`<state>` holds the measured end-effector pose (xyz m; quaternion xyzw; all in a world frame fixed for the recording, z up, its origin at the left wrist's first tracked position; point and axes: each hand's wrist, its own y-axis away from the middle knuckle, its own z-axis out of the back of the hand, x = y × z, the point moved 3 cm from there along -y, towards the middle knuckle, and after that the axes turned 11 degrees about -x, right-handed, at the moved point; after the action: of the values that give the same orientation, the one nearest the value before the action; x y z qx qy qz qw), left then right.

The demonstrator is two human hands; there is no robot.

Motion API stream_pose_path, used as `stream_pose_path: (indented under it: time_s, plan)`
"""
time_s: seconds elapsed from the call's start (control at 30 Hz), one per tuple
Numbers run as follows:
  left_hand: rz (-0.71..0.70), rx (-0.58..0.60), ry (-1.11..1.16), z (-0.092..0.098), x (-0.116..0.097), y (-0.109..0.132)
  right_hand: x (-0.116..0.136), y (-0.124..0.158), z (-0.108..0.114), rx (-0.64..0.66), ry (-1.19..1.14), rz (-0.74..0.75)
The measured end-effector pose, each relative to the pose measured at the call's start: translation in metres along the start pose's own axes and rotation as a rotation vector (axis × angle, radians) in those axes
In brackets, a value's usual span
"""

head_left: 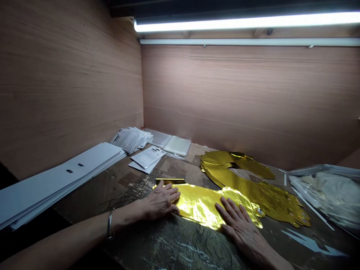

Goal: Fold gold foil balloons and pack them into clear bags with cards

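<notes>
Head view: spread fingers (225, 214) on crinkled, bumpy-edged gold foil (197, 204).

Gold foil sheet (201, 202), pinkish-brown wood-grained walls (247, 97).

- Foil (197, 204) on table (157, 243), left hand (161, 200) and right hand (239, 221) on it
- Stack (250, 188) behind, rightward
- Bag (334, 191) right of stack
- Sheets (62, 178) far left
- Cards (132, 139) between sheets and sleeves (177, 145)
</notes>
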<state>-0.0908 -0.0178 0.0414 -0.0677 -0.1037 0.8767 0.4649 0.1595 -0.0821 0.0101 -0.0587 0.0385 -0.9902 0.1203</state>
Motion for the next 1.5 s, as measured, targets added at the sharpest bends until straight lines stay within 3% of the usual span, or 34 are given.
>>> stream_pose_path:
  time_s: [0.13, 0.3, 0.37, 0.47, 0.57, 0.67, 0.73, 0.83, 0.9, 1.0, 1.17, 1.23, 1.33, 1.4, 1.5]
  plan:
    - [0.101, -0.086, -0.065, -0.008, 0.016, -0.011, -0.003, 0.002, -0.002, 0.013, 0.007, -0.002]
    - [0.160, 0.114, 0.005, -0.019, 0.045, -0.004, 0.000, 0.002, 0.004, 0.009, -0.035, -0.013]
    - [0.190, 0.130, -0.026, -0.017, 0.048, -0.005, 0.000, 0.002, 0.005, 0.007, -0.053, -0.011]
    - [0.200, 0.045, -0.114, -0.010, 0.029, -0.015, 0.000, 0.003, 0.005, 0.014, -0.066, -0.011]
    - [0.006, 0.003, -0.032, -0.010, -0.015, -0.027, 0.002, 0.003, 0.005, 0.010, -0.074, -0.015]
    - [-0.177, 0.069, 0.111, -0.020, -0.049, -0.028, -0.003, 0.003, 0.007, -0.022, -0.102, -0.009]
    - [-0.198, 0.105, 0.156, -0.027, -0.055, -0.026, -0.020, 0.004, 0.013, -0.133, -0.104, -0.152]
    - [-0.183, 0.121, 0.169, -0.033, -0.051, -0.024, -0.061, 0.013, 0.027, -0.341, -0.045, -0.560]
    - [-0.182, 0.130, 0.173, -0.033, -0.049, -0.024, -0.082, 0.017, 0.033, -0.369, -0.019, -0.715]
    - [-0.177, 0.137, 0.188, -0.031, -0.049, -0.025, -0.096, 0.015, 0.033, -0.321, -0.035, -0.782]
    - [-0.167, 0.124, 0.251, -0.027, -0.052, -0.025, -0.098, 0.007, 0.028, -0.268, -0.140, -0.817]
    - [-0.156, 0.112, 0.278, -0.026, -0.052, -0.023, -0.095, 0.006, 0.034, -0.274, -0.174, -0.803]
    - [-0.143, 0.085, 0.303, -0.023, -0.053, -0.021, -0.074, -0.002, 0.063, -0.358, -0.140, -0.763]
    - [-0.138, 0.061, 0.311, -0.019, -0.053, -0.020, -0.040, -0.020, 0.090, -0.446, -0.051, -0.644]
    - [-0.112, 0.009, 0.322, -0.011, -0.054, -0.019, 0.039, -0.061, 0.112, -0.464, 0.062, -0.344]
